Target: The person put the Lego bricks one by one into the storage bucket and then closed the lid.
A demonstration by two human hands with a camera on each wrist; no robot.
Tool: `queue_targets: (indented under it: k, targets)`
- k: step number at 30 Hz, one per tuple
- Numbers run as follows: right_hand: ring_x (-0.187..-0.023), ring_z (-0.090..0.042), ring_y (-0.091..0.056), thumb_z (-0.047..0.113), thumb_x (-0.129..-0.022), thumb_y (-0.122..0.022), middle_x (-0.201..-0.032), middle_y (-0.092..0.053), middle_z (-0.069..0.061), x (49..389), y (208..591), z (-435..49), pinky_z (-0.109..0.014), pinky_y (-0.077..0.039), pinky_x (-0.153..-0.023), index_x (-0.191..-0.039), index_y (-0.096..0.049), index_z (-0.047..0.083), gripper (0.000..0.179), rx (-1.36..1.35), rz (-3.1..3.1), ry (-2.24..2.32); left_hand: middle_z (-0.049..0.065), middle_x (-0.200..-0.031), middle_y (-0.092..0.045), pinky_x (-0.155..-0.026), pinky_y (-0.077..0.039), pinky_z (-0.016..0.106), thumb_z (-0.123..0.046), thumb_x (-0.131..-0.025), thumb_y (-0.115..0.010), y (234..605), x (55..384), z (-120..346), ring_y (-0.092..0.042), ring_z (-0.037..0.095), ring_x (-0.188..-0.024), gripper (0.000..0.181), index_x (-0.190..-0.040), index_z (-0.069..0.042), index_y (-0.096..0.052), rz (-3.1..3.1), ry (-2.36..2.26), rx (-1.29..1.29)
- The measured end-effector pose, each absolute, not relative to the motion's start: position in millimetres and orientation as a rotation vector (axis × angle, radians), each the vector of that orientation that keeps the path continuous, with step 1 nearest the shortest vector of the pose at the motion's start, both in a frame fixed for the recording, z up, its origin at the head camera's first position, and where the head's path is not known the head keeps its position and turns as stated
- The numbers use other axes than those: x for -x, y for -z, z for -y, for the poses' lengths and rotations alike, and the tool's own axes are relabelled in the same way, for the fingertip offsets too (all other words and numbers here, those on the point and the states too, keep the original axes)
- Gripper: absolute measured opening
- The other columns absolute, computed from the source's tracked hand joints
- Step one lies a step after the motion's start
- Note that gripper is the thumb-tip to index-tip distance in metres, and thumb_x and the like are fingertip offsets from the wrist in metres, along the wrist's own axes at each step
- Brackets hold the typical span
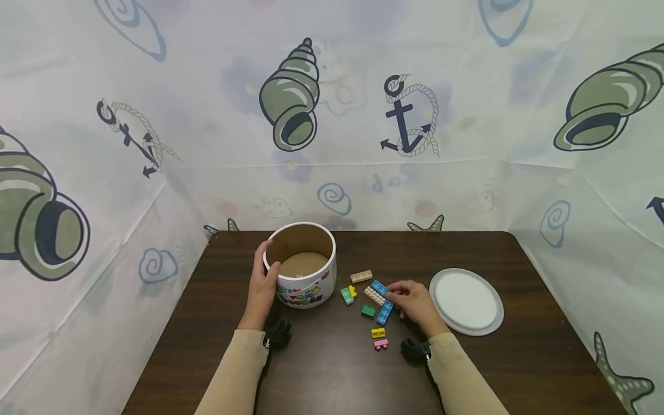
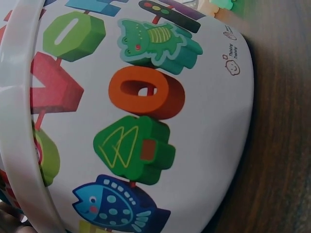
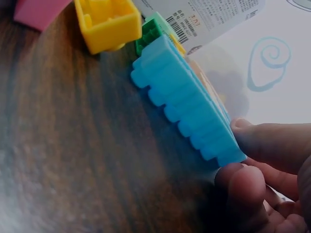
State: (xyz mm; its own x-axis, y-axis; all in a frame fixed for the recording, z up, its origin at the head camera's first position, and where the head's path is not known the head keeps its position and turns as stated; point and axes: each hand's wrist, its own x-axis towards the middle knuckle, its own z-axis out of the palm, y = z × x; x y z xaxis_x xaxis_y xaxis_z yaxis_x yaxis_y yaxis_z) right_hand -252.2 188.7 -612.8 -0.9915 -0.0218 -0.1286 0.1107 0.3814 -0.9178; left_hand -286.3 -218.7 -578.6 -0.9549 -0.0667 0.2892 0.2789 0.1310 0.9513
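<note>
My left hand (image 1: 261, 291) grips the rim of a white round tub (image 1: 311, 294) on its left side, thumb over the edge. Printed toy shapes cover its wall (image 2: 214, 126), and its brown inside shows no bricks. Right of the tub, my right hand (image 1: 413, 301) pinches the end of a blue toy brick (image 3: 189, 102) between thumb and fingertips. That brick lies low over the tabletop, studs facing sideways in the right wrist view. Against the fingertips in the head view is another blue brick (image 1: 379, 287), with a beige brick (image 1: 374, 296) beside it.
A white round lid (image 1: 467, 301) lies right of my right hand. Around the bricks are a tan brick (image 1: 361, 276), a light green one (image 1: 347, 296), a dark green one (image 1: 368, 311), a yellow one (image 1: 378, 332) and a pink one (image 1: 381, 344). Patterned cloth walls surround the table.
</note>
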Motion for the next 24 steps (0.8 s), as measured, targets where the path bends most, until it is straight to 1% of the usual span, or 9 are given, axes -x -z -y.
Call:
queue_targets:
  k: [4,6,11,13,17,21,24]
  targets:
    - [-0.064,-0.019,-0.061,0.025,-0.097,-0.083,-0.101,-0.065,-0.011,252.8,610.0,-187.7,-0.03,-0.057,-0.056,-0.117,-0.082,0.009,0.025,-0.121,-2.533,1.682,0.0,-0.174,-0.035,-0.129,-0.023,0.066,-0.03,-0.11,-0.059,576.9,287.5,217.9,-0.034,0.04,-0.159,0.06,-0.166,-0.034,-0.038,2.147,1.9,0.219]
    - [-0.065,-0.019,-0.062,0.022,-0.097,-0.083,-0.103,-0.064,-0.012,252.6,609.7,-188.0,-0.03,-0.057,-0.057,-0.117,-0.083,0.009,0.024,-0.128,-2.537,1.681,0.0,-0.174,-0.035,-0.129,-0.023,0.066,-0.031,-0.11,-0.059,576.9,287.4,217.8,-0.035,0.039,-0.158,0.06,-0.166,-0.034,-0.038,2.151,1.895,0.212]
    - [-0.062,-0.017,-0.064,0.005,-0.096,-0.078,-0.099,-0.066,-0.011,252.5,613.2,-187.3,-0.03,-0.059,-0.057,-0.116,-0.082,0.004,0.021,-0.082,-2.531,1.708,0.002,-0.173,-0.037,-0.128,-0.025,0.066,-0.029,-0.11,-0.059,578.2,286.0,219.5,-0.037,0.041,-0.156,0.059,-0.165,-0.036,-0.039,2.147,1.896,0.203]
    - [-0.061,-0.017,-0.064,0.002,-0.095,-0.077,-0.095,-0.067,-0.01,252.8,615.2,-186.7,-0.03,-0.059,-0.057,-0.116,-0.082,0.002,0.021,-0.076,-2.524,1.724,0.003,-0.173,-0.037,-0.128,-0.025,0.066,-0.029,-0.109,-0.059,578.6,285.5,220.0,-0.037,0.043,-0.156,0.059,-0.165,-0.036,-0.039,2.146,1.896,0.205]
    - [-0.064,-0.018,-0.065,0.009,-0.097,-0.079,-0.091,-0.069,-0.01,252.6,616.4,-186.8,-0.031,-0.06,-0.057,-0.115,-0.078,0.001,0.02,-0.107,-2.493,1.759,0.003,-0.173,-0.037,-0.128,-0.024,0.065,-0.029,-0.109,-0.059,579.6,285.4,219.9,-0.036,0.042,-0.157,0.06,-0.165,-0.035,-0.039,2.156,1.89,0.198]
    - [-0.067,-0.021,-0.066,0.025,-0.099,-0.081,-0.089,-0.069,-0.01,254.1,615.7,-187.6,-0.033,-0.06,-0.058,-0.113,-0.073,0.004,0.026,-0.164,-2.442,1.807,0.0,-0.174,-0.036,-0.128,-0.023,0.066,-0.029,-0.109,-0.059,579.8,285.6,219.6,-0.035,0.038,-0.158,0.06,-0.165,-0.037,-0.038,2.158,1.887,0.195]
    - [-0.069,-0.021,-0.066,0.032,-0.1,-0.08,-0.092,-0.07,-0.011,255.6,615.6,-188.2,-0.032,-0.06,-0.058,-0.113,-0.072,0.005,0.03,-0.185,-2.402,1.856,-0.002,-0.174,-0.036,-0.128,-0.024,0.066,-0.03,-0.11,-0.059,578.3,286.4,219.0,-0.036,0.036,-0.159,0.06,-0.165,-0.038,-0.039,2.16,1.881,0.201]
